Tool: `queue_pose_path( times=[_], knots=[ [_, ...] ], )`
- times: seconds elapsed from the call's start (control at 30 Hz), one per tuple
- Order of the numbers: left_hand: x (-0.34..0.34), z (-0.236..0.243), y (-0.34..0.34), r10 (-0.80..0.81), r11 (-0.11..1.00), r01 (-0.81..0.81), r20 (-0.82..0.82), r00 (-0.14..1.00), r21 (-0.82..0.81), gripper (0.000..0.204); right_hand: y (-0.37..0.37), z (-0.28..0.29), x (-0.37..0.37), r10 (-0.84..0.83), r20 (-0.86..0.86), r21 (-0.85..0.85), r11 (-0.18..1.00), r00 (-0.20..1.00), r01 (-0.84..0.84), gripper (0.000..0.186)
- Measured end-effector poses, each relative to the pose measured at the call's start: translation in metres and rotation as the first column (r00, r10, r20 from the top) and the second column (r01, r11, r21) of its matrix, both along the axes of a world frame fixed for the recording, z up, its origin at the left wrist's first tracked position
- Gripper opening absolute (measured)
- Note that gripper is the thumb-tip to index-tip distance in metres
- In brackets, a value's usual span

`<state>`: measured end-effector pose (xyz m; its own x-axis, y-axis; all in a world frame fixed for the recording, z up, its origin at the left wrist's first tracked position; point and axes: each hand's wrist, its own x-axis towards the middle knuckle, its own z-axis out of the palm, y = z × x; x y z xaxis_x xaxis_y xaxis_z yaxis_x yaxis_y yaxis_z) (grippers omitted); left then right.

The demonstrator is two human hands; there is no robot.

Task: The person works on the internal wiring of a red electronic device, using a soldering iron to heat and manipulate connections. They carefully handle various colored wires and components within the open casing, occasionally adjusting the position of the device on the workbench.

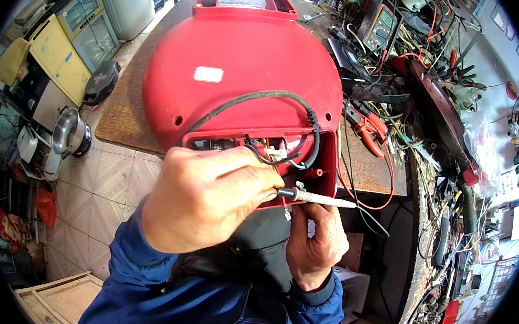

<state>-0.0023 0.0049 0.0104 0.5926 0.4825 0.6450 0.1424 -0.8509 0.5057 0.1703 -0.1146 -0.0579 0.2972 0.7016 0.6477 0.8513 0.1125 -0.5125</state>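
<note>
A large rounded red plastic housing (pixel 249 57) lies on the wooden table, its open compartment facing me with wires and small parts inside. My left hand (pixel 208 194) is closed around the dark handle of a soldering iron (pixel 320 198); its pale, tapering shaft points right, across the compartment's near edge. Just below the shaft, my right hand (pixel 317 243) has thumb and fingers pinched together at the housing's rim. What they hold is hidden. A thick black cable (pixel 246 94) arches over the housing into the compartment. Thin wires with a small metal end (pixel 288 213) hang between my hands.
Red-handled pliers (pixel 371 137) lie right of the housing. Beyond them are a multimeter (pixel 381 26) and tangled wires, tools and parts. The wooden table (pixel 120 111) ends close to me. On the tiled floor at left stand a metal pot (pixel 70 132) and a yellow cabinet (pixel 60 55).
</note>
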Motion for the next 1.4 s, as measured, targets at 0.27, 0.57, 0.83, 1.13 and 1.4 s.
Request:
queue_pose_path(
  times=[0.27,0.57,0.83,1.13,1.4],
  knots=[
    [0.005,0.001,-0.006,0.006,1.000,-0.008,-0.067,0.998,-0.017,0.018,0.003,-0.001,0.012,-0.001,-0.061,-0.051,0.999,0.998,-0.002,0.020],
    [0.010,0.005,-0.007,0.043,0.999,-0.043,-0.040,0.998,-0.011,0.017,-0.015,0.011,0.014,0.060,0.017,0.090,0.994,0.998,-0.061,0.026],
    [0.006,0.007,-0.008,0.000,0.997,-0.002,-0.035,0.999,-0.075,0.017,0.011,0.050,0.043,0.186,0.369,0.081,0.970,0.911,-0.230,0.048],
    [0.004,0.014,-0.007,-0.046,0.995,0.038,-0.078,0.996,-0.096,0.022,0.022,0.050,0.045,0.238,0.351,0.122,0.947,0.906,-0.296,0.041],
    [0.005,0.013,-0.008,-0.007,0.993,-0.009,-0.128,0.992,-0.120,0.025,0.019,0.049,0.049,0.266,0.327,0.116,0.941,0.907,-0.318,0.040]
  ],
)
